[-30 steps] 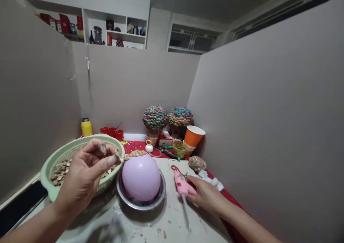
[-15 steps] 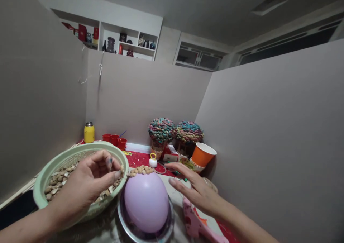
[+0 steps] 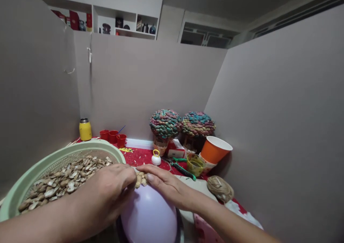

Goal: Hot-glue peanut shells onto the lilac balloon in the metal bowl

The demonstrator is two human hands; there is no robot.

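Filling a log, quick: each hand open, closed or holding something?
Left hand: curled, fingertips hidden; can't tell if closed on anything.
Right hand: open, against shells on the balloon.

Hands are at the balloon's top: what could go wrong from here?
The lilac balloon might shift in its bowl if the left hand and right hand push unevenly. The peanut shells at its top could come loose. The pink tool, partly hidden by the right forearm, could get bumped.

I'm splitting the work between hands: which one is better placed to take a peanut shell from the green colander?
Probably the left hand: it is nearer the green colander and its peanut shells. The right hand is farther off, beside the shell cluster on the balloon.
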